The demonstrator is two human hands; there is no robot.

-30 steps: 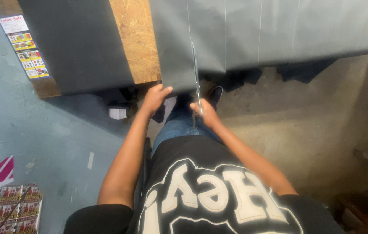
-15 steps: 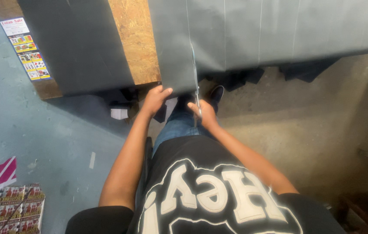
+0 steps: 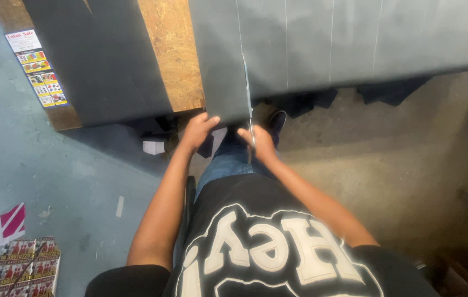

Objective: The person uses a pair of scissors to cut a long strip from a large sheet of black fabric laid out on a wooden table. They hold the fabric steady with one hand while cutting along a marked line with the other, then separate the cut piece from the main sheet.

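Observed from the head view: the person stands at the near edge of a worktop (image 3: 170,52) of bare chipboard, over which a large sheet of dark grey-green fabric (image 3: 355,44) is spread, its near edge hanging over the worktop's rim.

Right hand (image 3: 260,144): closed about the handles of a pair of scissors (image 3: 249,104). The blades run straight away from the body, up into the fabric, so the tool's long axis lies along the line of cut, roughly square to the worktop's near edge. The blade tip sits well inside the sheet; whether the blades are parted or closed cannot be told at this size.

Left hand (image 3: 198,131): just to the left of the scissors, fingers curled over the hanging edge of the fabric and pinching it, thumb side toward the cut. It is the hand nearer the loose strip on the left of the cut line; the right hand is directly on that line.

Fabric condition: matt, smooth, with several faint straight pale lines running parallel to the scissors, evenly spaced toward the right. A second dark panel (image 3: 99,60) lies on the left part of the worktop, apart from the sheet being worked.

Elsewhere: printed leaflets (image 3: 25,269) lie on the blue-grey floor (image 3: 41,165) at lower left
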